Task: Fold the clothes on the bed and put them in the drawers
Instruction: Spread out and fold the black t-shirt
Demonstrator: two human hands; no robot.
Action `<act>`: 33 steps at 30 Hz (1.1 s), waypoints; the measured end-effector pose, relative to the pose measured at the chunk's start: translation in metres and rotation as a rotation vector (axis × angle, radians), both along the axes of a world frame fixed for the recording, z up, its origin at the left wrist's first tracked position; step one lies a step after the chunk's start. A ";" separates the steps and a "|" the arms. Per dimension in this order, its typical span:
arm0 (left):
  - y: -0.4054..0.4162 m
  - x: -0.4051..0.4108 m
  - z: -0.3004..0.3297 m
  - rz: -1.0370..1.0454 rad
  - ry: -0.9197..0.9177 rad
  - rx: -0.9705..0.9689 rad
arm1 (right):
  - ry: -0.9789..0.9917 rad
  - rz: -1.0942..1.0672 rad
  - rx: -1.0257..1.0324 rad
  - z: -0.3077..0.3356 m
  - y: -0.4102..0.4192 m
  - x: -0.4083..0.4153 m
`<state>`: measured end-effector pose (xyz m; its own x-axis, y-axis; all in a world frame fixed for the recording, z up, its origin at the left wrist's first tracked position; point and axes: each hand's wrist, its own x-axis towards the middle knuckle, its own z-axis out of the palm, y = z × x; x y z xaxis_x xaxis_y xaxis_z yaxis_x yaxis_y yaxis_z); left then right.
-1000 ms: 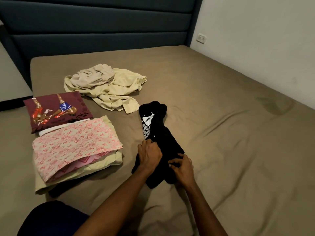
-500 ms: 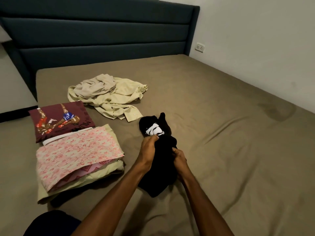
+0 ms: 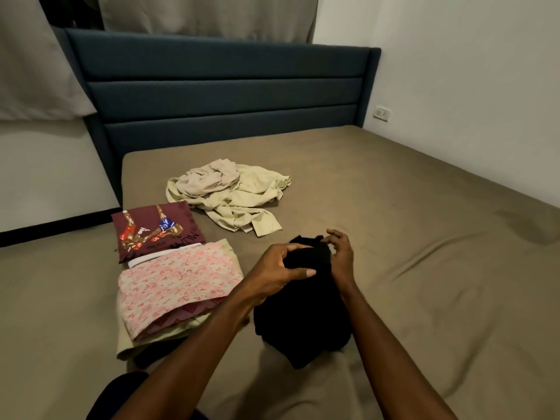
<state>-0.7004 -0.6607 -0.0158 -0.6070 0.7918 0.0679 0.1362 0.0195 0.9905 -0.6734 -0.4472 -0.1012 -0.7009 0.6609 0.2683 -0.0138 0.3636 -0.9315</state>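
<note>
on the brown bed (image 3: 394, 237), beside the folded stack (image 3: 175, 286), we judge the black garment (image 3: 303, 316) limp and light; left hand (image 3: 280, 269) grips its top, right hand (image 3: 341, 256) pinches the edge, other fingers spread.

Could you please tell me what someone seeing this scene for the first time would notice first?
Probably the two hands, left hand and right hand, gripping a black garment at the middle of the bed. Next, the folded stack to its left and the crumpled pale clothes behind.
</note>
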 end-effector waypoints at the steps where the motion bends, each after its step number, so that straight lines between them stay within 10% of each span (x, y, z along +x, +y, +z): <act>1: -0.003 -0.002 0.008 0.056 -0.045 0.038 | 0.055 -0.013 -0.021 0.009 0.004 0.002; 4: -0.005 -0.006 0.027 0.192 -0.233 0.194 | 0.123 0.095 -0.014 0.040 0.016 0.013; 14: 0.008 -0.021 0.116 0.299 -0.043 0.372 | 0.238 0.176 0.049 0.173 0.059 0.092; 22: 0.026 0.023 0.146 0.418 0.823 0.089 | 0.052 0.083 0.511 0.252 0.092 0.163; 29: 0.023 0.047 0.167 0.392 1.041 0.044 | 0.387 -0.024 0.319 0.271 0.103 0.190; 33: 0.021 0.046 0.167 0.432 0.978 0.035 | 0.089 0.377 0.290 0.252 0.107 0.197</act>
